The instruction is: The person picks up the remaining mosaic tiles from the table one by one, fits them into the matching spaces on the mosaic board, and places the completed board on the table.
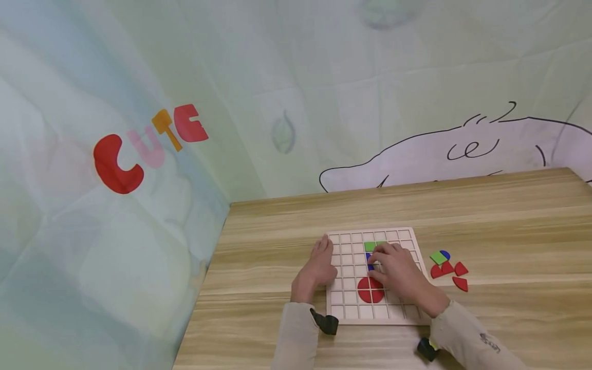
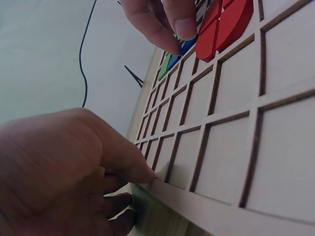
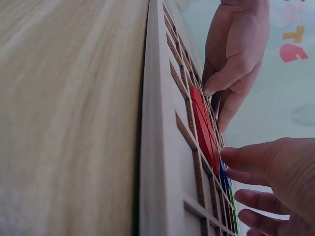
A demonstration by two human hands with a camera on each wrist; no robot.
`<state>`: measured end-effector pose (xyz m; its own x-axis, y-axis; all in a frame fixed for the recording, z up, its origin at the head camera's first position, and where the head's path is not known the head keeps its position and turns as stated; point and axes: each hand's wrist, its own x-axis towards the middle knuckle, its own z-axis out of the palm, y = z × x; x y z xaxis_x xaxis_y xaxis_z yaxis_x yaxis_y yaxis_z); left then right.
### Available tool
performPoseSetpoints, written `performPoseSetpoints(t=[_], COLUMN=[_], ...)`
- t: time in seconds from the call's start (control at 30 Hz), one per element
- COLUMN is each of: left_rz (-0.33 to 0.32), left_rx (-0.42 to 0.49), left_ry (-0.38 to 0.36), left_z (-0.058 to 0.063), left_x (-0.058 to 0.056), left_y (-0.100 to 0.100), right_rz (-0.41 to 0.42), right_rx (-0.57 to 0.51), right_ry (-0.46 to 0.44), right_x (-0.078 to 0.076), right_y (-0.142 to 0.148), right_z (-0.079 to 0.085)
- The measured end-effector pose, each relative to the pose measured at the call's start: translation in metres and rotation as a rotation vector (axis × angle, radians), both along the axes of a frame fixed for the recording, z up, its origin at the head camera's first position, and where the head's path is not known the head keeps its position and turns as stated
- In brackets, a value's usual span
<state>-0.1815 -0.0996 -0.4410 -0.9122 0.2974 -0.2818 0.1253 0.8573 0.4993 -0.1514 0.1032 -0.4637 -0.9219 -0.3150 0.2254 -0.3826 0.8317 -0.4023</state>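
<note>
While the left grip (image 1: 317,268) rests unclenched on the wooden grid board (image 1: 336,298), in from the worktop (image 1: 259,246)'s left edge, the right grip (image 1: 399,271) meets blue tiles (image 1: 369,256); whether it pinches any, I cannot tell.

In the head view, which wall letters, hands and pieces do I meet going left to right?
Red letter C → orange letter T → left hand → red circle on the board → right hand → lowest loose red piece.
</note>
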Motion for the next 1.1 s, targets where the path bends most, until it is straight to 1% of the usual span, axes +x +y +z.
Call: performPoseSetpoints(t=[0.23,0.43,0.83,1.1], left_rz=[0.012,0.012,-0.002,0.003], left_rx=[0.009,0.01,-0.005,0.002], left_ry=[-0.004,-0.003,0.004,-0.005], left_z=[-0.0001,0.0009,-0.0009,0.0002], left_x=[-0.0001,0.0001,-0.0006,0.0003], left_y=[0.0012,0.0015,-0.0003,-0.0003], right_rz=[-0.001,0.005,0.008,-0.005], right_rx=[-0.028,-0.022,-0.022,-0.042], right_ry=[-0.009,0.027,0.059,0.015], right_x=[0.0006,0.0009,0.0011,0.0034], right_y=[0.0015,0.0035,0.0032,0.008], right_z=[0.0021,0.0018,-0.0014,0.0022])
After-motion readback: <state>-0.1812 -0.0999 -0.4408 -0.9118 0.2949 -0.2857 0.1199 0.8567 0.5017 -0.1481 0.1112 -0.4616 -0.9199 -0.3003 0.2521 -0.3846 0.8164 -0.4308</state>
